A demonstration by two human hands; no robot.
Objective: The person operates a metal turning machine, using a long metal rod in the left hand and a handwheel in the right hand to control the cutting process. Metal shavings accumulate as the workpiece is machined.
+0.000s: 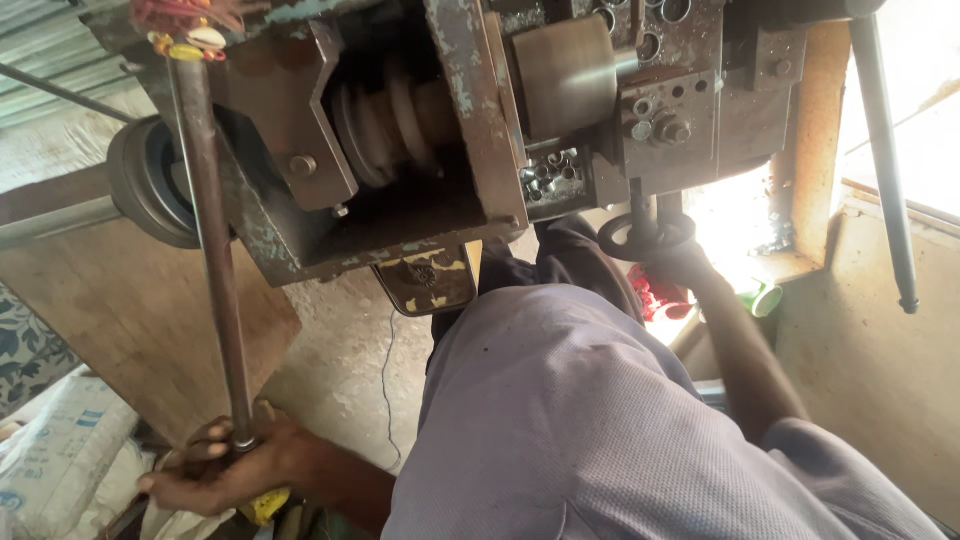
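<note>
Long rusty brown metal lever rod point(215, 250) runs down the left of the head view, from the top of the worn grey-brown steel machine point(420, 150) to the person's left hand point(215, 470) at the lower left edge. That hand is wrapped shut around the rod's lower end, fingers curled over it, with a small yellow object point(268, 505) showing just under the palm. Near the rod's top sits a cluster of red, yellow and white trinkets point(190, 25).

Right of centre, the small black round handwheel point(648, 235) hangs beneath the machine's bolted block. The right hand point(680, 262) reaches up to it, arm stretched, touching the wheel's lower rim; glare from the bright opening behind hides the fingers, so whether they grip or merely rest there cannot be told.

Between the two arms lies the person's grey shirt point(570, 420). A stepped pulley point(385, 125) shows inside the machine's frame, and a grey flywheel point(150, 180) stands just left of the rod. A brown wooden board point(130, 310) leans behind the rod, above white sacks point(60, 450).
</note>
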